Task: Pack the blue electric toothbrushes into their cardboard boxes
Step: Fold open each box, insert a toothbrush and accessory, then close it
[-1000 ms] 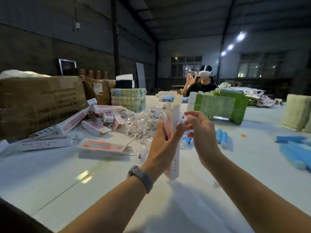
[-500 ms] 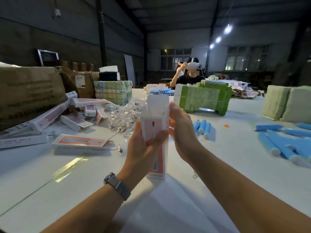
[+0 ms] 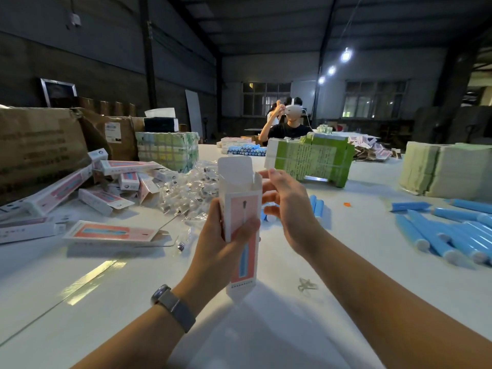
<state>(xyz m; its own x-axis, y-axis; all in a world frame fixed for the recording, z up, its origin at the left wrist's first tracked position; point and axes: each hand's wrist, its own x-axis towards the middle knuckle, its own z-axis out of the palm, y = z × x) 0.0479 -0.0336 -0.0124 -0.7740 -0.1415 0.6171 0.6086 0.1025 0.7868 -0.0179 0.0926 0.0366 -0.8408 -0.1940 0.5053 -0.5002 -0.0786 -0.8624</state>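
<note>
A cardboard box (image 3: pixel 241 209) is held upright above the counter (image 3: pixel 346 262) in the left hand (image 3: pixel 223 241), top flap open. Its upper right edge is touched by the loosely curled right hand (image 3: pixel 287 206). Blue toothbrushes (image 3: pixel 452 235) are piled near the counter's right edge.

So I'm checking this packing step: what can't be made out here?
- Head view: inside of the held box, hidden by its own walls, so contents unknown.
- Its lower front, covered by the left hand.
- Print on the brown carton: blurred.
- Toothbrushes at right: cut by the frame edge.
</note>
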